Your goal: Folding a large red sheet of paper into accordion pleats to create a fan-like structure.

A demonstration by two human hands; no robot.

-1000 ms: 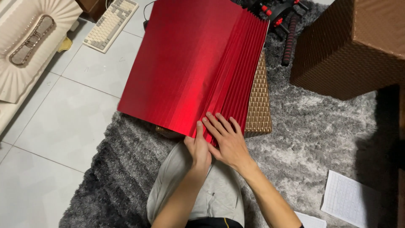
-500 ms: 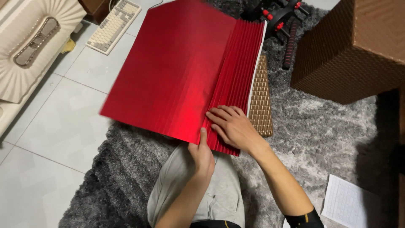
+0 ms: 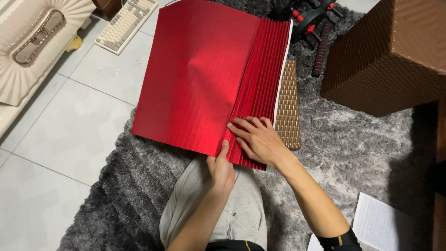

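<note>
Over the grey shag rug (image 3: 353,153) and the person's lap, a large red pleated paper sheet (image 3: 200,74) lies spread; the left hand (image 3: 221,168) pinches its near edge, the right hand (image 3: 257,138) presses flat, fingers spread, on the pleats.

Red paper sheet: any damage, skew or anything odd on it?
The red paper sheet has a soft dent crease across its flat, unpleated part. The pleats under the right hand look even. The left hand pinches its near edge.
</note>
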